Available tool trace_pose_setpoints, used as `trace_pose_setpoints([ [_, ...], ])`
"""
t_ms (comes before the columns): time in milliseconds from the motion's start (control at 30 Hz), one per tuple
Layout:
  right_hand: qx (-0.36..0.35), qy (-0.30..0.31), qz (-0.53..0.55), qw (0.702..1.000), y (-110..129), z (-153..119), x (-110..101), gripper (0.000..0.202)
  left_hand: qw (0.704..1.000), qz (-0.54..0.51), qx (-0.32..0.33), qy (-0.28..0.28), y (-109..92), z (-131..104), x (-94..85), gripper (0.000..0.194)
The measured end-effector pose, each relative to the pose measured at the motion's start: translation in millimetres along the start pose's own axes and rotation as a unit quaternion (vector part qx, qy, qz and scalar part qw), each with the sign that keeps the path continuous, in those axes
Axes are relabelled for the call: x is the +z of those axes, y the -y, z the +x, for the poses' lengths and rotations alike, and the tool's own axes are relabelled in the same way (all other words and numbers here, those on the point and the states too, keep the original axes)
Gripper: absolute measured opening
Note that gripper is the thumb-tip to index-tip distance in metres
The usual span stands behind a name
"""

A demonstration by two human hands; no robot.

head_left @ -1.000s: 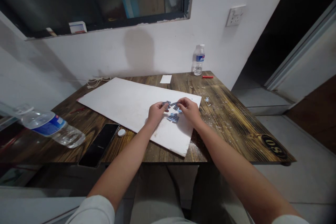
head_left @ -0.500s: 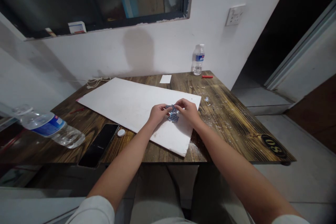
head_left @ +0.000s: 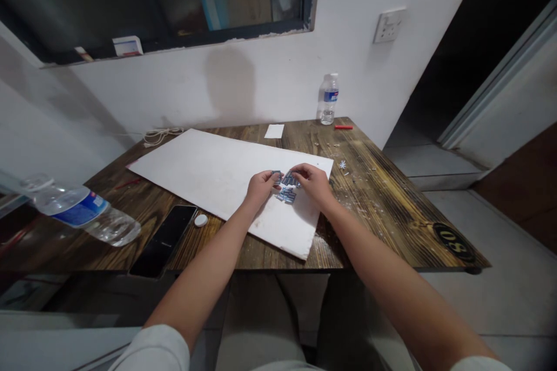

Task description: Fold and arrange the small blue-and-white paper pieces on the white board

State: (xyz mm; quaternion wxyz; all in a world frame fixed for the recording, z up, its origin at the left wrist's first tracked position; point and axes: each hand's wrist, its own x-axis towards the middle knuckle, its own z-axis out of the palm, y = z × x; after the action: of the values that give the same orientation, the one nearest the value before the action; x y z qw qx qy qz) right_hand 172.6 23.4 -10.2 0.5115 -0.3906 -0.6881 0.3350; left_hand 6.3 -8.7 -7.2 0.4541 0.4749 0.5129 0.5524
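My left hand is closed in a pinch over the white board, its fingertips on a small blue-grey striped piece. Just to the right, my right hand pinches a larger blue-grey striped piece, partly covered by its fingers. A narrow gap shows between the two held pieces. Below them, another cluster of blue-grey striped pieces lies on the board between my hands. What exactly these pieces are is too small to make out.
A phone, a white cap and a lying water bottle are at the left. At the back are a paper slip, an upright bottle and a red pen-like stick. Scraps dot the wooden table.
The striped pieces at my fingertips, close together before, now sit apart with a gap between them. More of the right-hand piece shows. Both arms have stayed nearly where they were.
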Motion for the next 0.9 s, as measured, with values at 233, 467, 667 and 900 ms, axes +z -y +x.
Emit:
trace_pose_setpoints([
  [233, -0.022, 0.05, -0.03, 0.998, 3.4, -2.9, 3.0, 0.02, 0.995, 0.095, 0.039, -0.015, -4.8, 1.0, -4.8, 0.032],
  [467, -0.052, 0.049, -0.056, 0.996, 5.7, -4.3, 1.6, 0.011, 0.992, 0.125, 0.018, 0.022, -7.5, -1.2, -3.7, 0.038],
  [667, -0.027, -0.001, -0.067, 0.997, 7.8, -3.5, -0.5, 0.007, 0.997, 0.066, -0.006, 0.046, -4.5, -3.6, -0.7, 0.043],
  [900, 0.013, -0.017, -0.026, 0.999, 8.4, -2.8, -2.1, 0.011, 0.997, 0.069, -0.003, -0.024, -1.5, 0.8, -2.9, 0.041],
])
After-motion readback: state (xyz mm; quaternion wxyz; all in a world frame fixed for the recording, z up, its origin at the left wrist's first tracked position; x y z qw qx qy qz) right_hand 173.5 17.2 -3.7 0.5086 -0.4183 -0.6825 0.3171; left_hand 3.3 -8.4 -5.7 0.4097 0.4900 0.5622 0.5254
